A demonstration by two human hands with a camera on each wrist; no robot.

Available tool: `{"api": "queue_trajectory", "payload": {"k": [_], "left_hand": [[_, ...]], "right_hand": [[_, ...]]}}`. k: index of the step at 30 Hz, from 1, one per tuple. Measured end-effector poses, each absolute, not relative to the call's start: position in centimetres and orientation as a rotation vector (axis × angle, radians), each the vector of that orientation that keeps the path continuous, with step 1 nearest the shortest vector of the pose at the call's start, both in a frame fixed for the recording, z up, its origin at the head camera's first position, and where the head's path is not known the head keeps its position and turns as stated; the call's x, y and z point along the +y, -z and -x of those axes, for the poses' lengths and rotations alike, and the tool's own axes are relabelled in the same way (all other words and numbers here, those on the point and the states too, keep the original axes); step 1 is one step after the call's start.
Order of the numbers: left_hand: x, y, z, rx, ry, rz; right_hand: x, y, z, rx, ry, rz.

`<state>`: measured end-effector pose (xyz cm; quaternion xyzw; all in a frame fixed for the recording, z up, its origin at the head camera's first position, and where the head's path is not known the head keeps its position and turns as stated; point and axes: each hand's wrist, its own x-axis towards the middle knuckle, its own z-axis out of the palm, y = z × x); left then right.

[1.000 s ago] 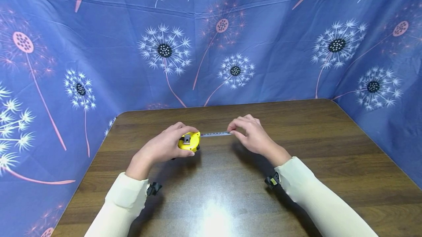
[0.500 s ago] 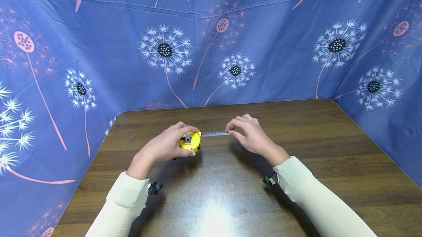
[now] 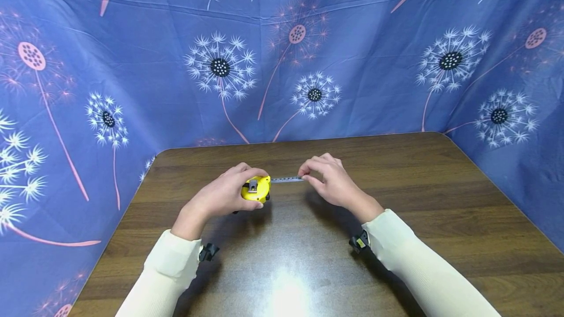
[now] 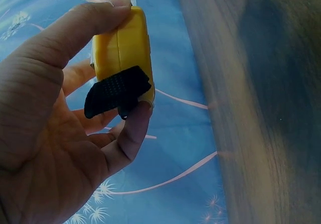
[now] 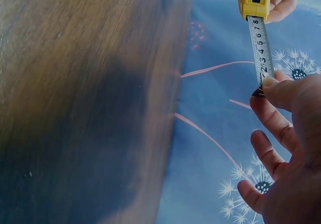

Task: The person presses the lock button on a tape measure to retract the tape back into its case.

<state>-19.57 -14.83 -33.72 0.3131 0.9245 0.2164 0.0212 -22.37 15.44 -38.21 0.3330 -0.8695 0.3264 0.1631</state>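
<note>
A yellow tape measure with a metal belt clip is gripped in my left hand, held above the table. In the left wrist view, thumb and fingers wrap the yellow case, and a black wrist strap hangs from it. A short stretch of silver blade runs from the case toward my right hand. Thumb and index finger of that hand pinch the blade's end hook. The right wrist view shows the blade with numbers up to about 8 at the case mouth.
Under both hands lies a brown wood-grain table with a bright glare spot near the front. A blue cloth printed with dandelions hangs behind and beside it. Each wrist wears a small black camera mount.
My right hand has moved left toward the case, and the exposed blade has grown shorter. The left hand has shifted very slightly to the right with the tape measure.
</note>
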Motion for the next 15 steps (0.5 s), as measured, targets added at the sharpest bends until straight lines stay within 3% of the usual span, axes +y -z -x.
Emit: {"api": "queue_trajectory", "payload": {"k": [15], "left_hand": [[-14.59, 33.91, 19.87, 2.872, -0.741, -0.922]], "right_hand": [[14.74, 38.12, 22.14, -2.458, -0.932, -0.965]]}}
